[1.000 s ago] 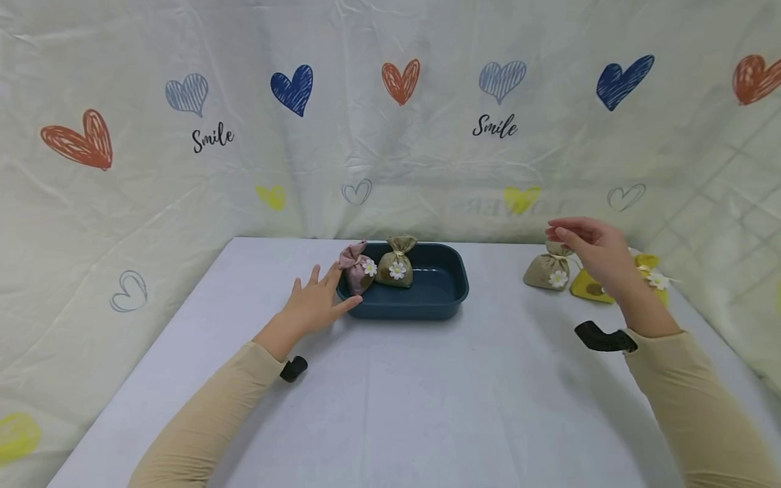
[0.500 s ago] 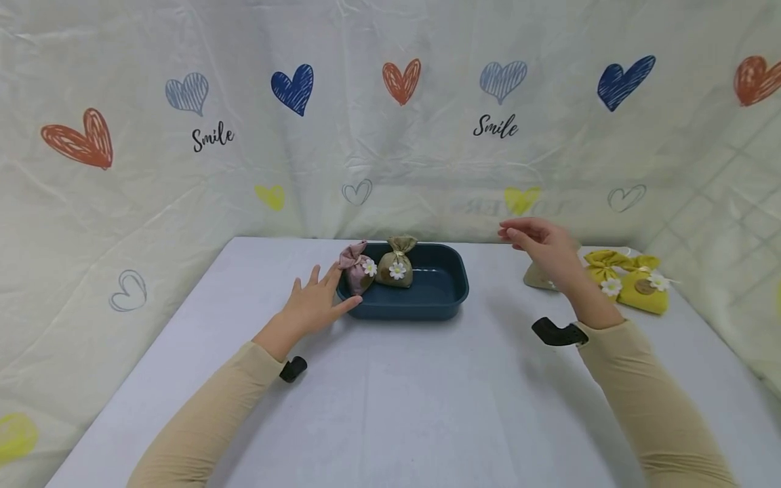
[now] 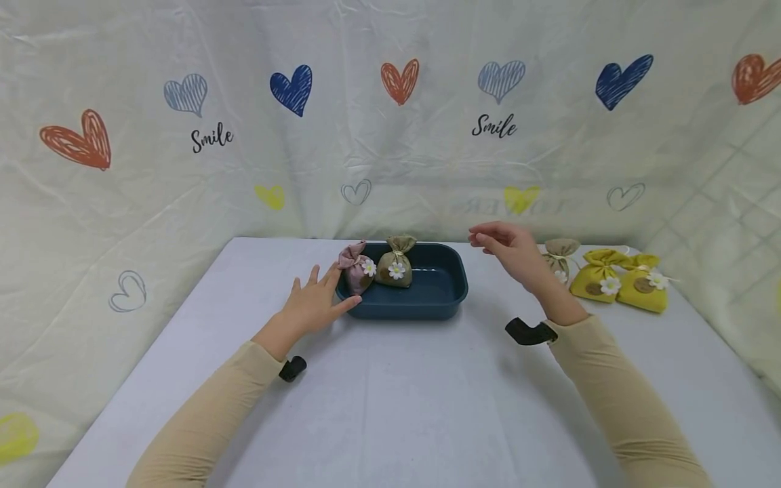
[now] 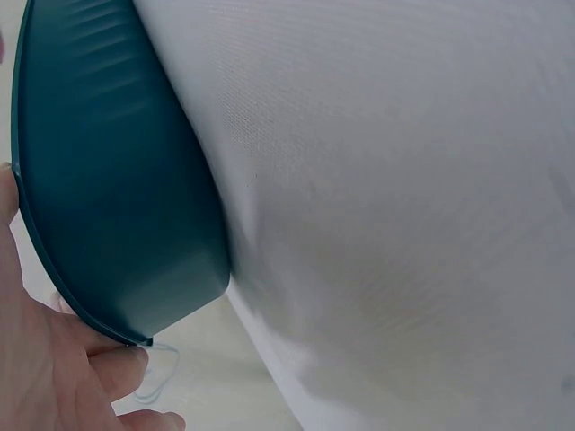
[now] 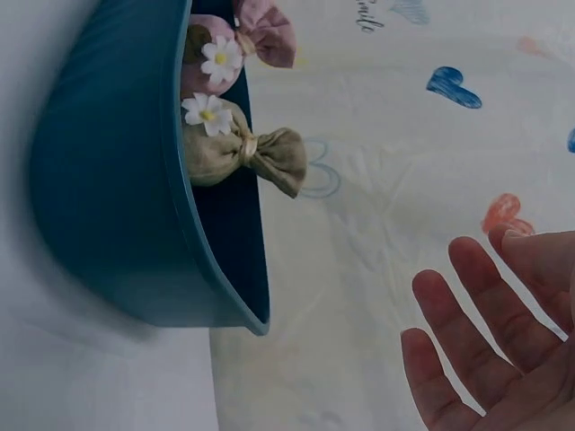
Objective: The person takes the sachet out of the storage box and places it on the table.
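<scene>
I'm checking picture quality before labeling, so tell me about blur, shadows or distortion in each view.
Head view: sharp, evenly lit, soft shadows under the arms, wide-angle bending at the edges. Left wrist view: the tray fills the frame close up, the table blurred. Right wrist view: turned sideways, the right hand slightly soft, the pouches in fair focus.

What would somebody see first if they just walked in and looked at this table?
Probably the dark blue tray in the middle of the white table, with a pink pouch and a tan pouch with daisies standing in its left end. The left hand rests against the tray's left corner, while the right hand hovers empty beside the tray's right end. Further right, two bright yellow pouches lie on the table.
</scene>
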`<state>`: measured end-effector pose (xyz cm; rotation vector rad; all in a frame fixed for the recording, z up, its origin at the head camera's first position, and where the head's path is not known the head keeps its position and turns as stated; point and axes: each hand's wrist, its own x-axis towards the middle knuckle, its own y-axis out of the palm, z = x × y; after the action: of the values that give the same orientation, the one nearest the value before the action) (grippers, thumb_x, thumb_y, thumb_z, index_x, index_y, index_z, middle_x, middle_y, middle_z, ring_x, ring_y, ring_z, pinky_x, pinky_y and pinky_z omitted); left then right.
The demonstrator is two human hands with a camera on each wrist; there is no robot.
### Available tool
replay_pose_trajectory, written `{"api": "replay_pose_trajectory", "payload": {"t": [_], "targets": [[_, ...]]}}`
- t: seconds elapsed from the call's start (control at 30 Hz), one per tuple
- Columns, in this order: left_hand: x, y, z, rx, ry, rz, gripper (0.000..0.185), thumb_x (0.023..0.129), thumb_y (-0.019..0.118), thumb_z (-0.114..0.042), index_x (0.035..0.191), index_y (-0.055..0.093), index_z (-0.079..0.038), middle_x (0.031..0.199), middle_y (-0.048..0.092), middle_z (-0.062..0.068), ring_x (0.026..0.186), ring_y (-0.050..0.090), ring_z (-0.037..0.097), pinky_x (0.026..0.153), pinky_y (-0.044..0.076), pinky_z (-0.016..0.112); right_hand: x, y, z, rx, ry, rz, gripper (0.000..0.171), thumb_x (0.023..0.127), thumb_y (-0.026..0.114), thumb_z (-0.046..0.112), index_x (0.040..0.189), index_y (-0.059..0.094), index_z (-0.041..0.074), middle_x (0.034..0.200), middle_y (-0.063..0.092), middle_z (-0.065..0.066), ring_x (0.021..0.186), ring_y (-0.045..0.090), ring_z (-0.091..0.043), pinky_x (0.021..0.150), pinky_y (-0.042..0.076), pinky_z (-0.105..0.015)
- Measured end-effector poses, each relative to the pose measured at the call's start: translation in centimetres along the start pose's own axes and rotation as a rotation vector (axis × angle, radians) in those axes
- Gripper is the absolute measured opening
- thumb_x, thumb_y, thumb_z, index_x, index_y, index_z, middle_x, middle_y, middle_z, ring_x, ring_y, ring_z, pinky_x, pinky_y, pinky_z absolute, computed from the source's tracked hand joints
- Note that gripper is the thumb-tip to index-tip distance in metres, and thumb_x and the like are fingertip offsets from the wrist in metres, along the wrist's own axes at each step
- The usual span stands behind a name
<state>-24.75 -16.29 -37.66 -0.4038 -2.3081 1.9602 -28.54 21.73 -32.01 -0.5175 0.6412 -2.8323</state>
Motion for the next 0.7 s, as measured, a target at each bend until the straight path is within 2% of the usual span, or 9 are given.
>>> {"api": "replay_pose_trajectory", "payload": {"t": [0.2,0.47,0.53,0.7], "targets": [[0.1,0.1,0.1,0.004,0.002,-0.008,0.092,0.102,0.039,-0.069,0.164,0.019,-0.005,0.171,0.013,0.011,0.154,0.007,0.044,0.116,0.01,0.072,0.7,2.0,-0.5,0.023,-0.015,0.03,0.032,0.108,0.056,0.016,0.13,0.065,-0.006,0.123,0.067,-0.025,0.103,0.065,-0.011,0.089,0.051,-0.018],[0.4,0.2,0.2,0.008,0.004,-0.006,0.092,0.102,0.039,-0.069,0.164,0.021,-0.004,0.171,0.013,0.012,0.154,0.007,0.044,0.115,0.01,0.072,1.3,4.9,-1.3,0.05,-0.023,0.077,0.032,0.109,0.054,0.015,0.129,0.066,-0.006,0.121,0.068,-0.025,0.11,0.067,-0.026,0.09,0.052,-0.022],[0.3,0.2,0.2,0.007,0.004,-0.006,0.092,0.102,0.039,-0.069,0.164,0.02,-0.004,0.171,0.013,0.012,0.154,0.007,0.044,0.115,0.01,0.072,1.3,5.5,-1.4,0.06,-0.021,0.089,0.03,0.109,0.054,0.014,0.128,0.066,-0.006,0.122,0.068,-0.025,0.112,0.066,-0.03,0.092,0.053,-0.026],[0.3,0.2,0.1,0.001,0.003,-0.003,0.092,0.102,0.04,-0.069,0.164,0.018,-0.005,0.171,0.012,0.011,0.154,0.007,0.044,0.116,0.01,0.072,1.4,6.9,-1.4,0.082,-0.018,0.116,0.028,0.107,0.056,0.011,0.126,0.068,-0.006,0.121,0.068,-0.025,0.113,0.066,-0.034,0.098,0.052,-0.045]]}}
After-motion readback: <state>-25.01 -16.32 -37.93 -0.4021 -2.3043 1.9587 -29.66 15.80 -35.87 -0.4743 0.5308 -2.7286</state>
